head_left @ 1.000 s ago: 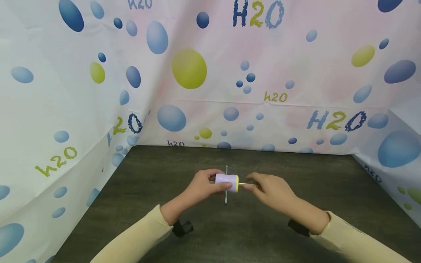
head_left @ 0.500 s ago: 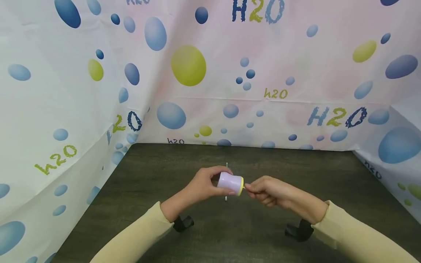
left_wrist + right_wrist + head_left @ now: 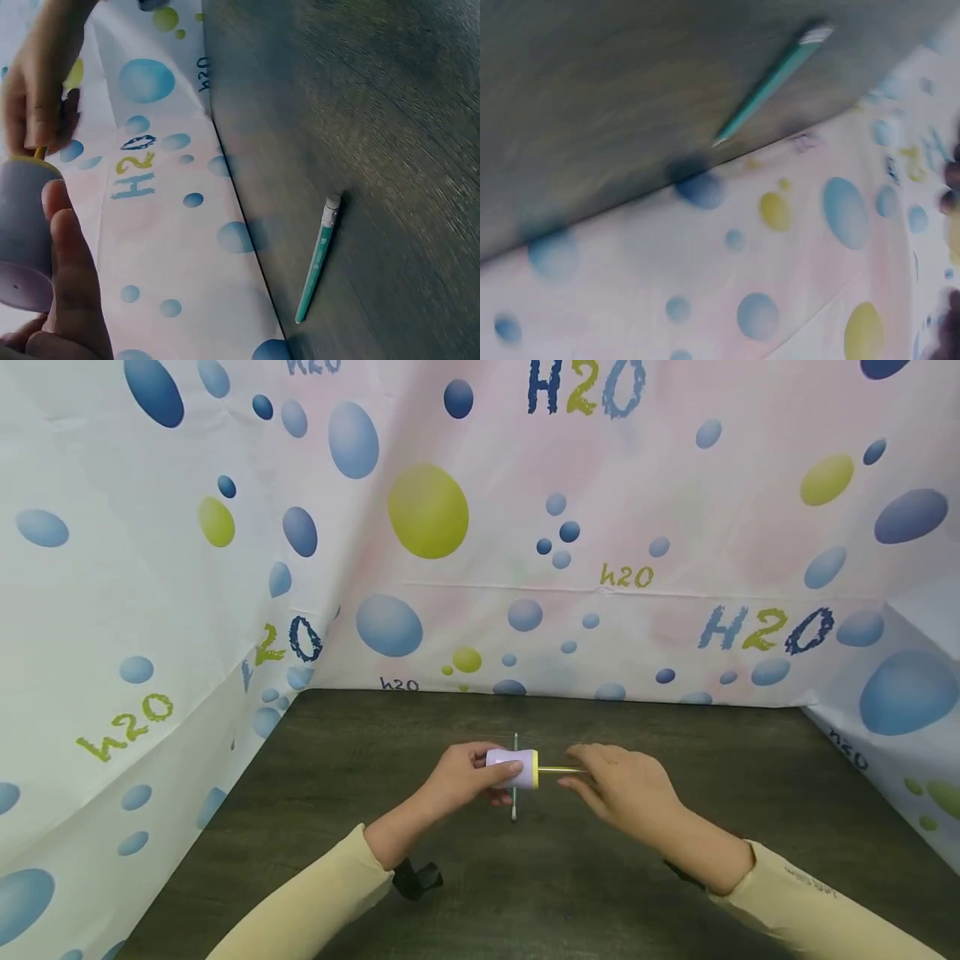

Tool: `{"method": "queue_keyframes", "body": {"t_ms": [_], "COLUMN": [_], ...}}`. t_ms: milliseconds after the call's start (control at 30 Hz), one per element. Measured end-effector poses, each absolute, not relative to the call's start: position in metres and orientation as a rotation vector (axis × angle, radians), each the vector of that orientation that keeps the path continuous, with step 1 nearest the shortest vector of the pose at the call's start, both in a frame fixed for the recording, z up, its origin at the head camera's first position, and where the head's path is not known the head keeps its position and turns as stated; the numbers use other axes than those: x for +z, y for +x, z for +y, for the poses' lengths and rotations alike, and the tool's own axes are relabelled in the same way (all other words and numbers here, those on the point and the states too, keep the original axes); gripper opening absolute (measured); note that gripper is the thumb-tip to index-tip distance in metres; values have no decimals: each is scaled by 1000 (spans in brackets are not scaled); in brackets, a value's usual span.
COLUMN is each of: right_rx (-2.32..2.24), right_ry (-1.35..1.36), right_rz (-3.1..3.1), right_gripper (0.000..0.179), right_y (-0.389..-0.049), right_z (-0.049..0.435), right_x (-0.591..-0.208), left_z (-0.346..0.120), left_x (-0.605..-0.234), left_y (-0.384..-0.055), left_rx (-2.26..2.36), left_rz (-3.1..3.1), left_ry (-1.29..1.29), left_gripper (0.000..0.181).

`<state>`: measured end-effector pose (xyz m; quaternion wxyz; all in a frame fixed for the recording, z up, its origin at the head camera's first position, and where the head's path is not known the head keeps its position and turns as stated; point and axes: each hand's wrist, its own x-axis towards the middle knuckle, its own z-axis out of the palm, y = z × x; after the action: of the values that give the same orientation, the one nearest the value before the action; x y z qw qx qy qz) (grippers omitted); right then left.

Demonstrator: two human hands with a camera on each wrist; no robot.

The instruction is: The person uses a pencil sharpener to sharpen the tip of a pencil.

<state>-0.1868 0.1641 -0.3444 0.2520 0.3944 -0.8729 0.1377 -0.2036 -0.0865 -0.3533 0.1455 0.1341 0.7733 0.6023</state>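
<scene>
My left hand grips a lavender pencil sharpener, lying sideways in the fingers with its yellow rim to the right. In the left wrist view the waisted body of the sharpener shows its far end. A yellow pencil sticks out of the rim. The fingers and thumb of my right hand are round its outer end, which they hide. Below the sharpener a green pencil with a white end lies on the table, its middle hidden in the head view.
The dark wooden table runs back to a printed white sheet with blue and green spots. That sheet rises behind the table and along both sides. A black wrist strap shows under the left forearm.
My right hand has turned over at the yellow pencil, from curled fingers to spread ones, and more of the pencil shows. The sharpener has shifted slightly left and levelled out.
</scene>
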Motion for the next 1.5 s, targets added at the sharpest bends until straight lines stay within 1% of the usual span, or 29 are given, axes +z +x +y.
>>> {"method": "queue_keyframes", "body": {"t_ms": [33,100,167,233,300,367,433,467,533,567,633,700,967,1200,1500], "right_rx": [219,76,98,251,601,1224,1918,2195,2569,2656,2700,2652,2364,2451,2498], "right_ry": [1054,1049,1071,1119,1215,1219,1033,924,801,812,880,915,930,950,972], "right_rz": [-2176,-1859,-1760,-1888,-2210,-2593,-2837,-2898,-2941,-2949,-2951,-2959,-2996,-2902,-2895], "right_gripper": [55,45,39,42,42,44,41,39,39,39,40,39,41,41,41], "right_y": [-188,-192,-193,-190,-187,-185,-187,-190,-194,-196,-197,-197,-196,-198,-194], "right_z": [163,161,159,158,160,162,166,167,170,171,173,174,178,200,201], "right_x": [-348,-355,-359,-359,-354,-346,-339,-336,-333,-333,-332,-331,-325,-323,-323], "left_z": [-87,-88,-88,-89,-90,-92,-93,-94,-96,-96,-96,-96,-100,-121,-116], "left_x": [-353,-352,-350,-348,-347,-345,-344,-343,-342,-342,-344,-345,-346,-352,-348], "left_y": [-204,-204,-202,-202,-201,-200,-199,-199,-198,-198,-198,-198,-205,-215,-212], "left_rx": [1753,1740,1721,1689,1644,1589,1516,1486,1453,1444,1442,1459,1554,1736,1736], "left_rz": [2201,2188,2181,2214,2286,2378,2473,2502,2523,2526,2507,2477,2408,2362,2323], "left_ry": [364,357,374,433,496,576,656,694,757,786,806,799,719,449,459], "left_gripper": [41,41,40,40,40,40,41,41,42,43,43,42,43,43,43]}}
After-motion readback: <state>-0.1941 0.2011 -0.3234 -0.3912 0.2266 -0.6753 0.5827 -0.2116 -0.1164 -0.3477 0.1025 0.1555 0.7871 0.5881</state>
